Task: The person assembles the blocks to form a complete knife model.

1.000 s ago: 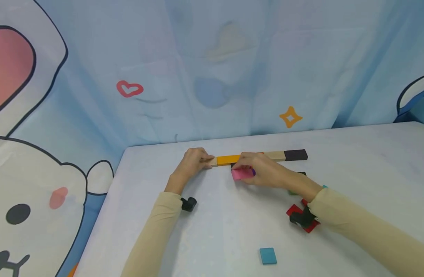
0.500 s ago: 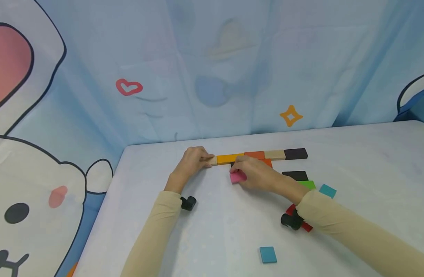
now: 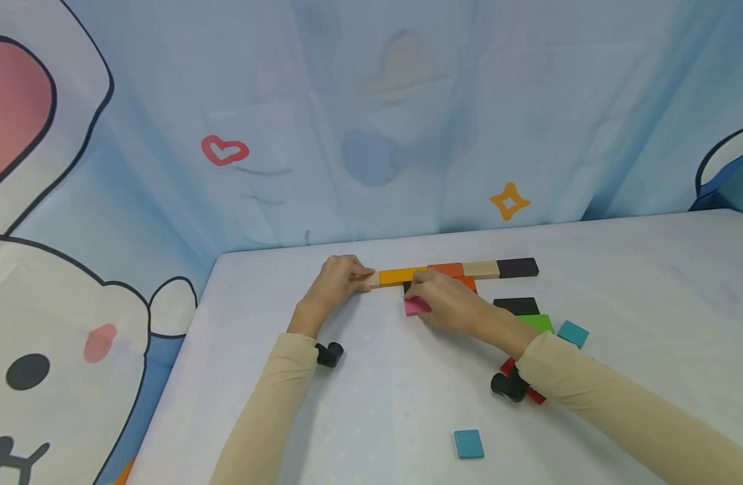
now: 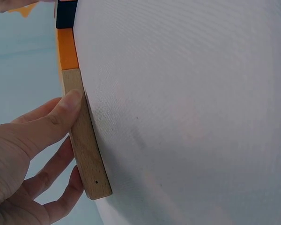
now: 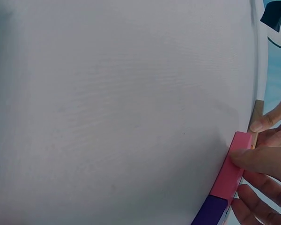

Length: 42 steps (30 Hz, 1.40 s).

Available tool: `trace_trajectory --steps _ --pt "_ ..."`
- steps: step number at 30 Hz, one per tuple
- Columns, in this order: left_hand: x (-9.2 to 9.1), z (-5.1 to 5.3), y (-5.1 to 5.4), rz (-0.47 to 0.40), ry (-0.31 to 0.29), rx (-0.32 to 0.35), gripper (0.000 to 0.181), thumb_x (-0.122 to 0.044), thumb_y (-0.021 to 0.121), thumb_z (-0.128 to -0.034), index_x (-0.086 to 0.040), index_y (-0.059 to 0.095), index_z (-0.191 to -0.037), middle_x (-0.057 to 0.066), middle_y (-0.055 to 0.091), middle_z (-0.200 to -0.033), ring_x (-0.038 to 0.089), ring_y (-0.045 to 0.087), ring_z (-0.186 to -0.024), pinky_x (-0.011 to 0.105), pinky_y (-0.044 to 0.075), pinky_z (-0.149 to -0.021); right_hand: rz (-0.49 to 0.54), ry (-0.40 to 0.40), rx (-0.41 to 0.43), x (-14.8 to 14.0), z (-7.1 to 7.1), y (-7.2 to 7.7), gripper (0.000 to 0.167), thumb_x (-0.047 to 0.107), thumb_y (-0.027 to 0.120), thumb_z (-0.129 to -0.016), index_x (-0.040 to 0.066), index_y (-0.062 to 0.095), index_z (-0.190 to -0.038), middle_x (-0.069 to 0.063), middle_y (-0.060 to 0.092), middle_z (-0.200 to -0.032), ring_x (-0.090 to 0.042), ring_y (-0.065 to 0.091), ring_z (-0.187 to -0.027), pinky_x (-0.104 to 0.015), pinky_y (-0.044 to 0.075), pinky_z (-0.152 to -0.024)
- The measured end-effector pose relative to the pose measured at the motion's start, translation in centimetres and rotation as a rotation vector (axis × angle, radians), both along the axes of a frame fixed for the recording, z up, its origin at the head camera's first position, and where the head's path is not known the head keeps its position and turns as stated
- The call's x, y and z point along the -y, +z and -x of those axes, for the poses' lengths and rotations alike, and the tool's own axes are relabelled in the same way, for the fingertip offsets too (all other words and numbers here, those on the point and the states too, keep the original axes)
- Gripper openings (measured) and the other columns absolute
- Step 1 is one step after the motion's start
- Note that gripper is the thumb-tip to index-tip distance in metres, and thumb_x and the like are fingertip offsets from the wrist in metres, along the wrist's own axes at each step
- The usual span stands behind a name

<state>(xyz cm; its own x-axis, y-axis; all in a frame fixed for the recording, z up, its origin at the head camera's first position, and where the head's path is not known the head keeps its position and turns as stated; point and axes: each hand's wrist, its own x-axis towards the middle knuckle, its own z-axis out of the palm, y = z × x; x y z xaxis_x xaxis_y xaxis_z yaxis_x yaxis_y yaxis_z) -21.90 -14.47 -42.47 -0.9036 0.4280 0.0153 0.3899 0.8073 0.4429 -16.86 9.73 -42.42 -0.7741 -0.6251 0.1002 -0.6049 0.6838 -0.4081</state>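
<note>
Blue tiles: two, one nearest the viewer, one beside the green block.
Red block: partly hidden at the right wrist; number cannot be told.
Green block: one in view.
Pink block: one, at the row's near side, end to end with one purple block; probably light, stiff, smooth, not fragile; best held by its long sides, mid-length.
Right hand: thumb and fingers pinch the pink block.
Black blocks: three.
Orange blocks: two.
Left hand: pinches the row's leftmost wooden block.
Wooden blocks: two.
Yellow block: one.
</note>
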Motion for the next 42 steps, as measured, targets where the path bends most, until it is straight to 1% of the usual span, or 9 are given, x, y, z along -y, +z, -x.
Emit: trace_trajectory --steps 10,14,16,18,24,28,33,38,42 --pt "-0.1 0.0 0.0 0.009 0.018 0.014 0.035 -0.014 0.082 -0.0895 -0.006 0.077 -0.124 0.009 0.075 -0.111 0.025 0.068 -0.103 0.035 0.057 -0.095 0.000 -0.042 -0.009 0.4 -0.1 -0.1 0.030 0.002 0.089 -0.082 -0.002 0.078 -0.110 -0.016 0.067 -0.107 -0.029 0.063 -0.098 -0.040 0.062 -0.089" --pt "0.0 0.1 -0.1 0.013 0.025 0.019 0.036 -0.014 0.082 -0.0892 -0.006 0.077 -0.124 0.009 0.075 -0.110 0.024 0.068 -0.103 0.035 0.057 -0.094 0.010 -0.048 0.034 -0.3 0.0 0.3 0.026 0.006 0.084 -0.088 -0.001 0.077 -0.113 -0.014 0.067 -0.109 -0.028 0.063 -0.100 -0.042 0.060 -0.092" --pt "0.0 0.2 -0.1 0.015 0.023 0.019 0.036 -0.014 0.082 -0.0892 -0.006 0.077 -0.124 0.009 0.075 -0.110 0.024 0.068 -0.103 0.035 0.057 -0.095 0.010 -0.055 0.063 -1.2 0.1 0.8 0.026 0.009 0.081 -0.092 0.001 0.077 -0.116 -0.014 0.067 -0.114 -0.029 0.063 -0.104 -0.046 0.058 -0.096" --pt "0.1 0.3 -0.2 0.015 0.023 0.018 0.036 -0.014 0.082 -0.0891 -0.006 0.077 -0.124 0.008 0.075 -0.110 0.024 0.068 -0.103 0.034 0.057 -0.094 0.010 -0.066 0.075 -2.3 0.3 1.3 0.027 0.012 0.081 -0.093 0.003 0.076 -0.118 -0.012 0.067 -0.114 -0.029 0.062 -0.104 -0.048 0.057 -0.095" --pt "0.3 0.2 -0.3 0.020 0.027 0.013 0.036 -0.014 0.082 -0.0891 -0.006 0.077 -0.123 0.009 0.075 -0.111 0.025 0.068 -0.104 0.034 0.057 -0.095 -0.017 -0.095 0.059 -6.6 0.2 2.4 0.030 0.012 0.085 -0.088 0.004 0.078 -0.116 -0.012 0.067 -0.113 -0.033 0.061 -0.108 -0.051 0.060 -0.089" --pt "0.4 0.2 -0.2 0.015 0.027 0.016 0.035 -0.014 0.082 -0.0897 -0.006 0.077 -0.124 0.008 0.075 -0.112 0.024 0.068 -0.104 0.034 0.057 -0.096 -0.075 -0.101 0.058 -9.6 -0.4 2.2 0.033 0.014 0.088 -0.084 0.005 0.079 -0.114 -0.016 0.066 -0.117 -0.039 0.060 -0.113 -0.056 0.060 -0.089" --pt "0.5 0.2 -0.1 0.011 0.026 0.022 0.035 -0.014 0.082 -0.0901 -0.006 0.077 -0.124 0.008 0.075 -0.112 0.024 0.067 -0.105 0.034 0.057 -0.097 -0.112 -0.118 0.093 -12.5 -1.0 1.6 0.030 0.013 0.090 -0.081 0.004 0.079 -0.108 -0.011 0.067 -0.108 -0.032 0.064 -0.100 -0.053 0.062 -0.084" --pt "0.8 0.3 0.0 0.021 0.047 0.025 0.035 -0.015 0.082 -0.0896 -0.007 0.078 -0.124 0.007 0.075 -0.111 0.023 0.067 -0.103 0.034 0.056 -0.096 -0.079 -0.107 0.096 -13.4 -1.0 1.3 0.029 0.010 0.091 -0.081 0.002 0.078 -0.106 -0.002 0.066 -0.096 -0.019 0.063 -0.086 -0.044 0.063 -0.079" --pt "0.8 0.2 -0.1 0.017 0.041 0.028 0.036 -0.015 0.082 -0.0893 -0.007 0.077 -0.124 0.007 0.075 -0.110 0.023 0.067 -0.102 0.034 0.057 -0.095 -0.072 -0.110 0.108 -13.0 -0.8 1.2 0.029 0.011 0.091 -0.081 0.002 0.078 -0.105 -0.002 0.067 -0.096 -0.022 0.065 -0.087 -0.045 0.063 -0.079"
